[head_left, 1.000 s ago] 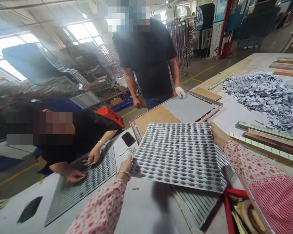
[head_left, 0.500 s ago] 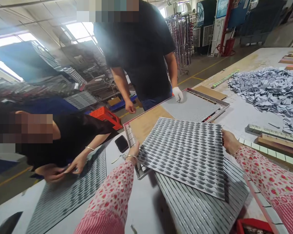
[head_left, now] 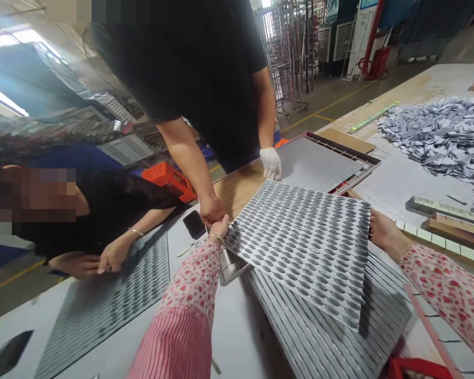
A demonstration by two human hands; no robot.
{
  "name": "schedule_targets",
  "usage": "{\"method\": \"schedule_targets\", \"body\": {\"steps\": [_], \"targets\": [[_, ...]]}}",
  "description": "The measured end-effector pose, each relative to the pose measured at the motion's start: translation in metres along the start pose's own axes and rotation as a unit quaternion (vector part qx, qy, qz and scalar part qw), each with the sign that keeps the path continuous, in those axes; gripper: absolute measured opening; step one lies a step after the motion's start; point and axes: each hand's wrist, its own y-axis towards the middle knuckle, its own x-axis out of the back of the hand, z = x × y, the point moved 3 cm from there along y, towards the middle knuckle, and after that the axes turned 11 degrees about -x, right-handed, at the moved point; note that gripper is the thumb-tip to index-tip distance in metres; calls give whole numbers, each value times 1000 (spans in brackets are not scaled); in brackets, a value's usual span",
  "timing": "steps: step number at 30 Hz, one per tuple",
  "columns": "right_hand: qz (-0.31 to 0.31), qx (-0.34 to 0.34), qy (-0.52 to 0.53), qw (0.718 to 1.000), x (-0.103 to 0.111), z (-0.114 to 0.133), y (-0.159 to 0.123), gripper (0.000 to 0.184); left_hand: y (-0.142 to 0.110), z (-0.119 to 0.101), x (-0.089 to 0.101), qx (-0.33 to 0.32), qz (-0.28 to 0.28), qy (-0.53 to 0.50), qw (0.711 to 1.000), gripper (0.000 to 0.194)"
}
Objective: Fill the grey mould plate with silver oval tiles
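A grey sheet with rows of dark oval hollows [head_left: 300, 242] is held between my two hands, tilted over a ridged grey stack [head_left: 324, 331]. My left hand [head_left: 220, 227] grips its left corner, closed on the edge. On the opposite edge my right hand [head_left: 389, 231] is closed, its fingertips partly hidden by the sheet. Under the far side lies a shallow metal-edged frame [head_left: 231, 268] with a brown board [head_left: 237, 192] and a smooth grey sheet [head_left: 312, 163] in it. A co-worker's bare hand [head_left: 212, 209] is right beside my left hand.
The standing co-worker's white-gloved hand [head_left: 270, 162] rests at the sheet's far edge. Leftward, another person bends over a similar panel [head_left: 114, 300]. A phone [head_left: 194, 225] lies near the frame. To the right are a heap of grey chips [head_left: 442, 137] and long strips [head_left: 450, 237].
The standing co-worker has leaned in, bringing the bare hand down next to my left hand and the gloved hand to the sheet's far edge. My hands still hold the sheet.
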Motion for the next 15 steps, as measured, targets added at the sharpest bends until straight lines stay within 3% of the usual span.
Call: {"method": "schedule_targets", "body": {"steps": [7, 15], "targets": [[50, 29, -24, 998, 1, -2, 2, 20, -9, -3, -2, 10, 55, -16, 998, 37], [-23, -22, 11, 999, 3, -2, 1, 27, -39, -22, -1, -44, 2, -57, 997, 33]]}}
